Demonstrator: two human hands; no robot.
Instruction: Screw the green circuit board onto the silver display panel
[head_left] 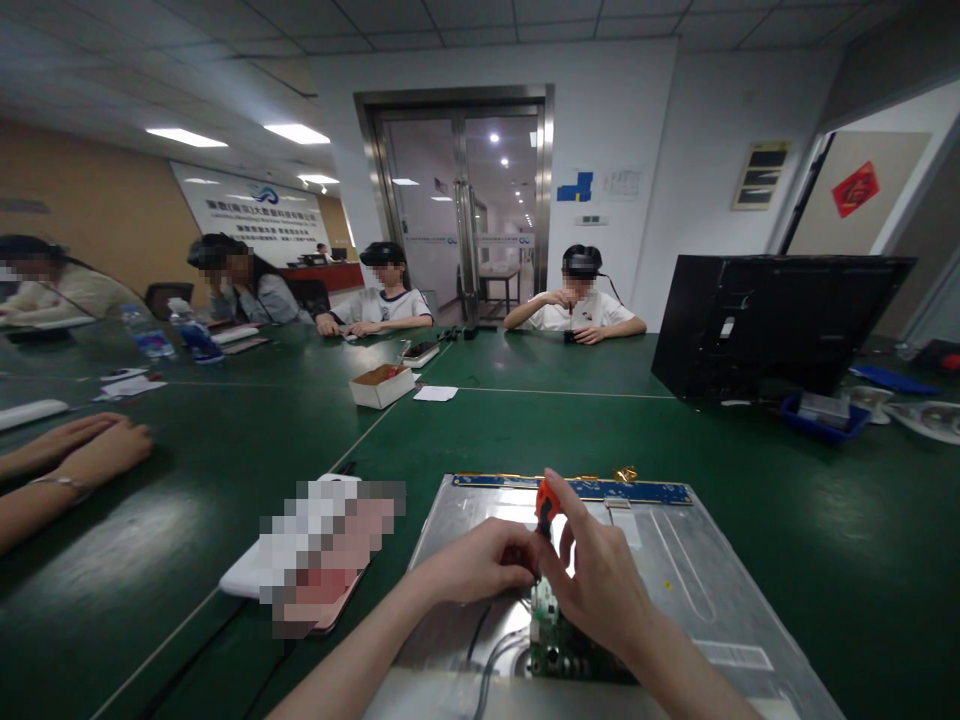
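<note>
A silver metal display panel (697, 590) lies flat on the green table in front of me, with a blue circuit strip (637, 491) along its far edge. A green circuit board (559, 650) sits on the panel's near part. My right hand (600, 585) grips a screwdriver with an orange handle (546, 503), held upright over the board. My left hand (480, 562) closes its fingers around the screwdriver's lower shaft just above the board. Dark cables (484, 650) run across the panel below my hands.
A blurred phone-like object (319, 560) lies left of the panel. A black monitor back (772, 325) stands at right, a blue tray (825, 415) beside it. A small cardboard box (381, 384) sits mid-table. Several seated people work across the table; another person's hands (75, 450) rest at left.
</note>
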